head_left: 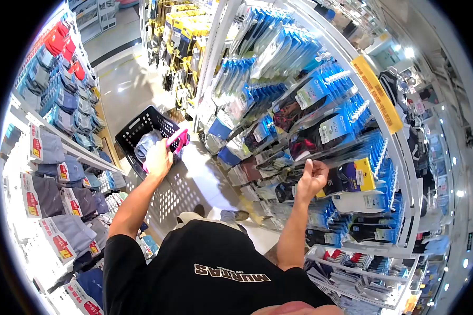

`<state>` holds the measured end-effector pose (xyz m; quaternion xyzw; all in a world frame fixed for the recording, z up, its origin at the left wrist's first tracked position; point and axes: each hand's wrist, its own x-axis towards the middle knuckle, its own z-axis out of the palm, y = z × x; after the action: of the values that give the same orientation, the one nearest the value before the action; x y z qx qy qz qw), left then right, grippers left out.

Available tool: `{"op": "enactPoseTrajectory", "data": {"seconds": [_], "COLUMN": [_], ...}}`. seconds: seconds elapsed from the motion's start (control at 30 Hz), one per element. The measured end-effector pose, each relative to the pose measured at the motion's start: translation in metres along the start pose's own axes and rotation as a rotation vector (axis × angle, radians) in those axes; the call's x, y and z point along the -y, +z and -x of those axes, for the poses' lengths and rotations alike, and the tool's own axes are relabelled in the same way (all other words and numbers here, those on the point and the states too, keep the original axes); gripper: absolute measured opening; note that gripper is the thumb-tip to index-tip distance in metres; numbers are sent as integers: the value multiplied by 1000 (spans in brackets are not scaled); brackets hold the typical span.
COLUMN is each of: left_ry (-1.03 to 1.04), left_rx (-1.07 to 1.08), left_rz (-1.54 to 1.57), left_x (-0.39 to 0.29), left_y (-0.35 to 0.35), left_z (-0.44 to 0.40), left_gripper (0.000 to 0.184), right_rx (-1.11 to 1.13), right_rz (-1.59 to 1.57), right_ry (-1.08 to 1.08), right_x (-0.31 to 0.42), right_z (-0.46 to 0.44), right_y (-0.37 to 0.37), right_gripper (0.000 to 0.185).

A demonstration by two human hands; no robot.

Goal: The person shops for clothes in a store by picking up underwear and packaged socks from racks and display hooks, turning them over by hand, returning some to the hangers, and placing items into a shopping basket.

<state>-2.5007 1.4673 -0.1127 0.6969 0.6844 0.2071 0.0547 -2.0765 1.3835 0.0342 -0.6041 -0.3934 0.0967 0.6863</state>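
My left hand (158,159) is wrapped around the pink handle (176,137) of a black shopping basket (130,132). Folded grey-blue fabric (147,144) lies inside the basket, and some bright pink material shows by the handle. My right hand (312,181) is raised at the rack on the right, its fingers curled in and the thumb up. Blurred clear packages hang just above it, and a yellow-and-black package (352,177) is right beside it. Whatever those fingers pinch, if anything, cannot be made out.
A white rack frame (376,100) holds blue-topped packages (320,97) on hooks. Yellow-topped packages (184,31) hang beyond it. Left shelves carry folded grey garments (44,194) with red-and-white tags. A tiled aisle (122,84) runs between, and my shoe (242,215) shows below.
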Motion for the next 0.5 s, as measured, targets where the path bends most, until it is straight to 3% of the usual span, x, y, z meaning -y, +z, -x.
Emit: {"op": "enactPoseTrajectory", "data": {"seconds": [0.1,0.23,0.5], "left_ry": [4,17,-16], "left_rx": [19,244,248], "left_rz": [48,74,64], "left_x": [2,15,8], "left_y": [3,0,-7], "left_z": [-1,-13,-11], "left_gripper": [42,36,37], "right_rx": [48,142,335], "right_rz": [-106,-159,-102], "right_ry": [-15,93,160], "right_x": [6,29,37], "right_z": [9,23,33], "right_y": [1,10,45], "right_gripper": [14,11,33]}}
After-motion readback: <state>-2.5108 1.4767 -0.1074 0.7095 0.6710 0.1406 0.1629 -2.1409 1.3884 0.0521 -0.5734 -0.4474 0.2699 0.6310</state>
